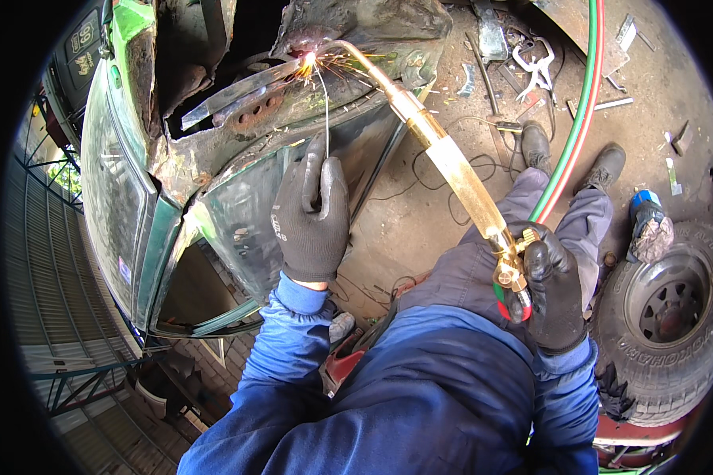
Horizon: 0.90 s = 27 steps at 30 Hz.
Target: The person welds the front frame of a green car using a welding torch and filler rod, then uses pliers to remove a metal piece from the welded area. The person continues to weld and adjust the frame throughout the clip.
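Head view. Right hand (pixel 558 289), dark-gloved, is grasping a brass welding torch (pixel 459 174) low at its valve end, fingers curling round the body beside the knobs. The torch is slanting away from this grip, up and leftward, its bent neck ending beside a bright, sparking spot (pixel 310 60). Left hand (pixel 313 210), in a dark grey knit glove, is pinching a thin metal rod (pixel 326 115) between thumb and fingers; the rod is rising straight ahead of that grip, its far end meeting the glow.

Beyond the left grip, a rusted car body (pixel 253 115) is showing torn edges, a row of holes and a loose-looking metal strip (pixel 242 93) running toward the sparks. Left of the same grip, a green-edged windshield (pixel 119 206) is curving down.

Ahead of the right grip, green and red twin hoses (pixel 588 95) are descending from the upper edge. Farther ahead, locking pliers (pixel 535 70) are lying on the concrete floor (pixel 483 214) among metal scraps. To the right of this grip, an off-road tyre (pixel 661 388) on a dark steel rim (pixel 669 297) is lying flat, a blue-topped container (pixel 650 226) standing out just beyond it.
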{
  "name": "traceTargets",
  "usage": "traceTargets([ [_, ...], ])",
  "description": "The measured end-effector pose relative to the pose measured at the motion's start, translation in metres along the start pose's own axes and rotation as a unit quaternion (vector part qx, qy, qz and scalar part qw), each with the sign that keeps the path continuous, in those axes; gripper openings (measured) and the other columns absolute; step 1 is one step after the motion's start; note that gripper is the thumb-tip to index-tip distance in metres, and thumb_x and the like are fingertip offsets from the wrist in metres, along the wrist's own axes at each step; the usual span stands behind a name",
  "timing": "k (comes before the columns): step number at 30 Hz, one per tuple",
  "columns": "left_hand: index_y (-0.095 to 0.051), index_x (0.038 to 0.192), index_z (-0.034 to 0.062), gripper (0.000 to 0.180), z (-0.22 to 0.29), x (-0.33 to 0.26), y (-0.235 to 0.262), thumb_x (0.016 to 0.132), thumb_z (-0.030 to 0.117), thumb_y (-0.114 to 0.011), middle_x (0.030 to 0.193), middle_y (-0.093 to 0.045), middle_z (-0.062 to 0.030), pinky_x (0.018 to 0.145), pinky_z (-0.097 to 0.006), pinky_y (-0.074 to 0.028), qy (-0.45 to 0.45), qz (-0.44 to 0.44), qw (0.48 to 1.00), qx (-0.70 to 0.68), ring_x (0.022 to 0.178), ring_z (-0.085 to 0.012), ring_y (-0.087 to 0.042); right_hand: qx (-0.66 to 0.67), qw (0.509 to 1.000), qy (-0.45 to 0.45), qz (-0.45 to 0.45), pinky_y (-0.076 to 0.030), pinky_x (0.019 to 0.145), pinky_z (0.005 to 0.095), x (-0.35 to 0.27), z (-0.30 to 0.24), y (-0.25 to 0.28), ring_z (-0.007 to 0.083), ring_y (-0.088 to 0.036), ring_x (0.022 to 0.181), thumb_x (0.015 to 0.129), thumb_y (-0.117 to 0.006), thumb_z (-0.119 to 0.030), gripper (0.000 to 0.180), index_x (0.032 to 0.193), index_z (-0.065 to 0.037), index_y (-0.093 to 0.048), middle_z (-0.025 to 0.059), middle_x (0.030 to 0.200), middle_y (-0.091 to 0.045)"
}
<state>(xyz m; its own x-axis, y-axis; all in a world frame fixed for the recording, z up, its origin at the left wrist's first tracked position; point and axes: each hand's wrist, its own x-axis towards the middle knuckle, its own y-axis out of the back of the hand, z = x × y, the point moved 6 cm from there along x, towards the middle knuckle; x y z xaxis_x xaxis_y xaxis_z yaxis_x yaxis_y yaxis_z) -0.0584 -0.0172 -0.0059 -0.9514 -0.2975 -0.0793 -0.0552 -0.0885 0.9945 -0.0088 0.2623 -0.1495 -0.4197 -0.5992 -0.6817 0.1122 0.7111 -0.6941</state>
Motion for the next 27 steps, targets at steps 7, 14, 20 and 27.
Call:
traceTargets([
  [7, -0.075, 0.139, -0.0005, 0.034, -0.0009, -0.0006, -0.0004, 0.107, 0.007, -0.066, 0.117, -0.078, -0.0198, 0.104, -0.040, -0.056, 0.002, -0.005, 1.000, 0.011, 0.106, -0.0290, -0.075, 0.000, 1.000, -0.006, 0.005, -0.042, 0.041, 0.0236, -0.0013, 0.0008, 0.0012, 0.0091, -0.055, 0.045, 0.111, -0.063, -0.055, 0.061, 0.126, 0.005, -0.062, 0.0060, 0.075, -0.067],
  [14, -0.074, 0.139, -0.0028, 0.033, 0.0009, -0.0005, -0.0001, 0.110, 0.008, -0.065, 0.126, -0.079, -0.0188, 0.102, -0.037, -0.056, 0.010, -0.019, 1.000, -0.001, 0.114, -0.0246, -0.076, -0.021, 1.000, 0.002, -0.004, -0.042, 0.041, 0.0235, -0.0013, -0.0008, 0.0017, 0.0089, -0.055, 0.045, 0.111, -0.062, -0.055, 0.061, 0.127, 0.004, -0.062, 0.0057, 0.076, -0.067],
  [20, -0.075, 0.139, -0.0029, 0.032, -0.0005, -0.0009, -0.0002, 0.110, 0.008, -0.065, 0.123, -0.080, -0.0182, 0.099, -0.035, -0.057, 0.019, -0.012, 1.000, -0.007, 0.111, -0.0217, -0.076, -0.014, 1.000, -0.001, 0.010, -0.042, 0.041, 0.0235, -0.0006, 0.0020, 0.0026, 0.0090, -0.055, 0.045, 0.110, -0.063, -0.056, 0.063, 0.128, 0.004, -0.062, 0.0059, 0.076, -0.068],
  [27, -0.077, 0.135, 0.0020, 0.032, -0.0020, -0.0010, -0.0006, 0.104, 0.006, -0.071, 0.104, -0.077, -0.0210, 0.090, -0.043, -0.058, 0.016, 0.031, 0.999, -0.033, 0.093, -0.0344, -0.075, -0.001, 1.000, -0.004, -0.003, -0.042, 0.041, 0.0237, -0.0009, -0.0004, 0.0013, 0.0098, -0.055, 0.045, 0.110, -0.063, -0.055, 0.063, 0.129, 0.005, -0.062, 0.0066, 0.076, -0.068],
])
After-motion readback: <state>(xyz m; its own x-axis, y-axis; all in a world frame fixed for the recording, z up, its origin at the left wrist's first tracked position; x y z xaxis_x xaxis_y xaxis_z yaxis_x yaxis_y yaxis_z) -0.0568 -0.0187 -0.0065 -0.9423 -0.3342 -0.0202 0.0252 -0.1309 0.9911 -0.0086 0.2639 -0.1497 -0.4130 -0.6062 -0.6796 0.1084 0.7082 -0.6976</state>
